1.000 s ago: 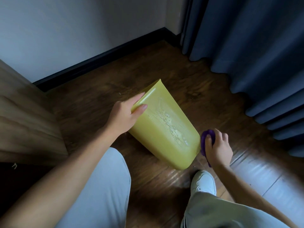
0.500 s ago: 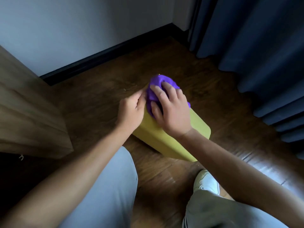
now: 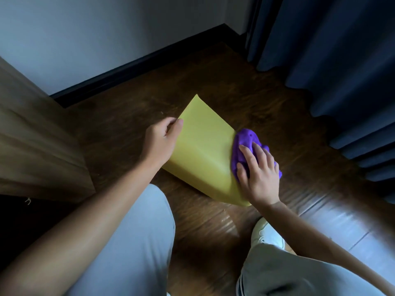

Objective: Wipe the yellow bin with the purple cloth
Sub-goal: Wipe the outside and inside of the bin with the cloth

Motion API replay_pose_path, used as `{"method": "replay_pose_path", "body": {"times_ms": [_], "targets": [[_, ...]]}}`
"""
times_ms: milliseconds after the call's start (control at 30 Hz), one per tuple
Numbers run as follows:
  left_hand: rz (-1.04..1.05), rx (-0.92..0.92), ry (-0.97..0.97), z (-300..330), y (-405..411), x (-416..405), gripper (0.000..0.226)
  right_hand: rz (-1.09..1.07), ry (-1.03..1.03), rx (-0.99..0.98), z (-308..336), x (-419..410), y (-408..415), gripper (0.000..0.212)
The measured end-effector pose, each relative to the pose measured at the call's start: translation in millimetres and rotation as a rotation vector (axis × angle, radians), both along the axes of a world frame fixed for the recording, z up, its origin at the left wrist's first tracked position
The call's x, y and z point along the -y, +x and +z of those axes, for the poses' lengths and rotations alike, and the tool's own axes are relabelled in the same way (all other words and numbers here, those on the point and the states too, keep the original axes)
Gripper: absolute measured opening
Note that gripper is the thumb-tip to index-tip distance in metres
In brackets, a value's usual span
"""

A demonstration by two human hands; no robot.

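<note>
The yellow bin [image 3: 205,154] lay tipped on the wooden floor [image 3: 267,99], in front of your knees and roughly mid-frame. Its long axis ran diagonally: the narrower end pointed up-left toward the dark baseboard [image 3: 136,65], the wider end down-right toward your white shoe [image 3: 268,235]. Whether the open mouth was at the near end could not be told from this angle. One broad flat side faced up. No label, brand or writing could be read on it.

Your left hand [image 3: 162,142] gripped the bin's left edge, fingers curled around it and thumb lying along the top face. Your right hand [image 3: 259,174] pressed the purple cloth [image 3: 245,144] against the bin's right edge, fingers spread flat over the bunched fabric, which stuck out beyond the fingertips.

Outward: a wooden cabinet [image 3: 38,146] stood to the left, well apart from the bin; blue curtains [image 3: 331,60] hung on the right, reaching the floor; a pale wall [image 3: 96,33] lay behind.
</note>
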State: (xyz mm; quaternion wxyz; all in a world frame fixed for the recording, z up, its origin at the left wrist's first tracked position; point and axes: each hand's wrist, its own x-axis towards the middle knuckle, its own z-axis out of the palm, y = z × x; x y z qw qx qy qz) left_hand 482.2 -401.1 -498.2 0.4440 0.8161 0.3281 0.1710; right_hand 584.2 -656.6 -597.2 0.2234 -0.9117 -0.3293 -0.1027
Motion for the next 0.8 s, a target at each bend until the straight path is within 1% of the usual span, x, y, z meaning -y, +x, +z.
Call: {"method": "replay_pose_path", "body": {"times_ms": [33, 100, 167, 233, 300, 400, 467, 567, 633, 700, 800], "targets": [[-0.003, -0.021, -0.012, -2, -2, -2, 0.028, -0.021, -0.004, 0.001, -4, 7, 1, 0.05], [-0.012, -0.032, -0.025, -5, -5, -6, 0.039, -0.053, -0.002, -0.008, -13, 22, 4, 0.05], [-0.03, -0.032, 0.003, -6, -7, -8, 0.048, -0.109, 0.019, -0.075, -21, 38, 5, 0.049], [-0.043, -0.029, 0.035, -3, -8, -6, 0.049, -0.218, 0.028, -0.205, -25, 51, 8, 0.046], [-0.048, -0.017, 0.047, -3, -7, -5, 0.049, -0.304, 0.02, -0.278, -24, 64, 15, 0.046], [-0.032, 0.008, 0.007, -5, -7, -5, 0.049, -0.344, 0.086, -0.246, 1, 64, 28, 0.048], [0.002, 0.022, -0.05, -7, -3, -4, 0.048, -0.273, 0.17, -0.164, 28, 47, 33, 0.049], [0.031, 0.018, -0.161, -6, 11, 4, 0.045, 0.003, 0.248, 0.013, 71, 6, 29, 0.051], [0.043, 0.029, -0.218, -5, 20, 11, 0.037, 0.217, 0.222, 0.132, 90, -28, 17, 0.048], [0.065, 0.044, -0.267, -3, 28, 18, 0.036, 0.37, 0.174, 0.182, 97, -59, -1, 0.044], [0.113, 0.07, -0.317, -3, 31, 21, 0.037, 0.435, 0.072, 0.186, 79, -78, -18, 0.043]]}}
